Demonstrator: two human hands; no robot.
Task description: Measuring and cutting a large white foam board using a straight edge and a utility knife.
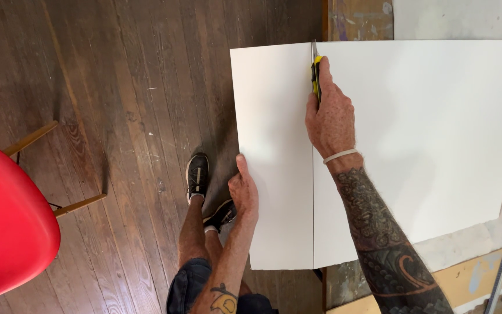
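Here the right hand [329, 119] grips a yellow knife [316, 72] at the far end of a cut through the white board [431, 128]; the left hand [244, 192] clasps the board's left edge, which overhangs the table [472, 279].

My right hand [329, 119] is stretched well forward, palm down, fingers curled tight in a closed grip with the index finger laid straight along the top and the knuckles facing up at me. A pale band circles that wrist, and the tattooed forearm runs back toward the lower right. My left hand [244, 191] sits nearer my body, thumb pointing forward, fingers wrapped under and out of sight in a pinch. The left forearm rises straight from below, elbow bent close.
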